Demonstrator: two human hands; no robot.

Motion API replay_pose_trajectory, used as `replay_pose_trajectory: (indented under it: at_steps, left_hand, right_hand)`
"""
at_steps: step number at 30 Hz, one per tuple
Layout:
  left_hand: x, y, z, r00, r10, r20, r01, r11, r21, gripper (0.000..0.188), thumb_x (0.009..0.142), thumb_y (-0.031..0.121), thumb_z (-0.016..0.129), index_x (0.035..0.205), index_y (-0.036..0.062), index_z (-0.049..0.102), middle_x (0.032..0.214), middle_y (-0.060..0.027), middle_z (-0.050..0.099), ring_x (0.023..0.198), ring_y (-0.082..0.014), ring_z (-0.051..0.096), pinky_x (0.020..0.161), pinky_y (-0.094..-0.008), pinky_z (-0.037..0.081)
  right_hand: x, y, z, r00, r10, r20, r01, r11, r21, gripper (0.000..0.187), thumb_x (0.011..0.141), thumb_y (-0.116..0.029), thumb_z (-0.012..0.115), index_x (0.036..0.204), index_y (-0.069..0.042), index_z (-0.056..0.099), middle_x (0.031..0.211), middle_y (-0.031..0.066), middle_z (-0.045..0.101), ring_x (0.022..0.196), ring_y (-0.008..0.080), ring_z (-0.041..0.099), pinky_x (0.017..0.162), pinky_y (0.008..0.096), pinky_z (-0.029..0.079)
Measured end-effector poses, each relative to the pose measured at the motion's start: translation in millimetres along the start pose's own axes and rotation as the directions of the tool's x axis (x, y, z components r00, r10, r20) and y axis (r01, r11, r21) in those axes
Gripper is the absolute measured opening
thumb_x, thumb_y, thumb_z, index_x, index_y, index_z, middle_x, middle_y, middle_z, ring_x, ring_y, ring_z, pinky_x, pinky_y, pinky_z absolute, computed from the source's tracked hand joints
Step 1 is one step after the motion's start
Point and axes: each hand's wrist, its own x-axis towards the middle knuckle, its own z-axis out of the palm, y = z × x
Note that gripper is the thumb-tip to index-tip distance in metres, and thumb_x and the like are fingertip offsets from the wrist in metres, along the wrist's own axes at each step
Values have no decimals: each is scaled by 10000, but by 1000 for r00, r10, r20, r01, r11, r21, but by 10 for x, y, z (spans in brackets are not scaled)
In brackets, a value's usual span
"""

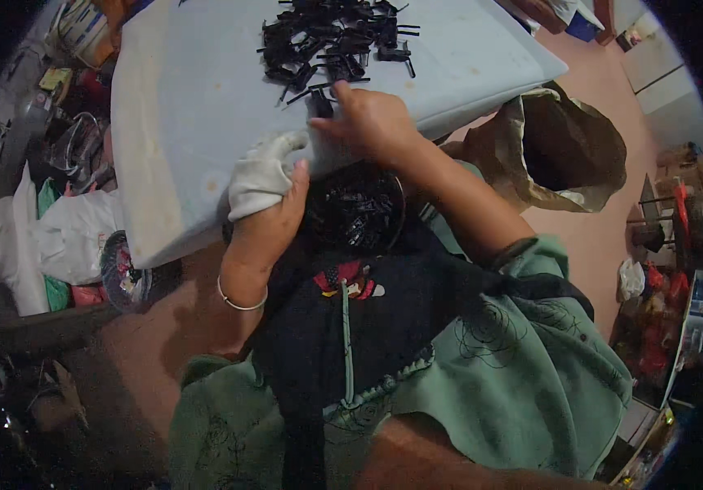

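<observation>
On the pale padded surface, a heap of small black plastic parts with thin prongs [331,37] lies at the far middle. My right hand [376,122] reaches to the heap's near edge, with thumb and forefinger on either side of one black plastic part [320,102]. My left hand [270,184] is at the surface's near edge, its fingers covered by a white cloth or glove. Those fingers are curled, with the bare thumb apart from them and nothing visible between. Below both hands, close to my body, a round dark container [400,216] holds several more black parts.
The light-coloured padded surface [196,106] ends close in front of me. An open brown sack [490,155] stands on the floor at the right. White bags [82,229] and a clear round tub [127,273] are at the left. Shelves with goods line the far right.
</observation>
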Motion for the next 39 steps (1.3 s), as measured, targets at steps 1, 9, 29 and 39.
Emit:
replay_pose_trajectory:
  at_steps: [1, 9, 29, 39]
  left_hand:
    - [12, -25, 3, 1000, 3, 2, -3, 1000, -1, 162, 775, 41, 538, 934, 25, 569, 875, -132, 583, 764, -285, 545, 697, -349, 430]
    - [123, -21, -116, 957, -196, 215, 227, 965, -128, 214, 810, 70, 526, 1019, 26, 534, 882, -96, 588, 760, -209, 541, 692, -301, 425]
    - [-17, 118, 69, 890, -351, 290, 450, 577, -681, 292, 822, 29, 506, 1107, 4, 453, 932, -44, 543, 802, -76, 511, 670, -204, 451]
    - [-66, 225, 68, 901, -363, 239, 421, 594, -685, 177, 807, 9, 500, 982, 8, 473, 834, -36, 532, 660, -56, 506, 516, -179, 446]
  right_hand:
    - [19, 38, 48, 1000, 3, -2, -3, 1000, -1, 393, 738, -414, 583, 791, -41, 469, 641, 147, 572, 602, 338, 568, 509, 410, 445]
    - [-140, 42, -376, 917, -321, 235, 214, 895, 391, 264, 745, -228, 601, 868, -14, 506, 711, 187, 554, 685, 352, 547, 607, 404, 429]
    - [-456, -343, -557, 981, -191, -16, 151, 718, 679, 263, 731, -123, 655, 909, -37, 481, 536, 19, 391, 456, 106, 368, 432, 236, 313]
    - [-426, -354, -398, 999, 8, 42, -38, 617, 786, 184, 812, -168, 562, 766, -6, 488, 577, 79, 486, 504, 151, 449, 465, 283, 375]
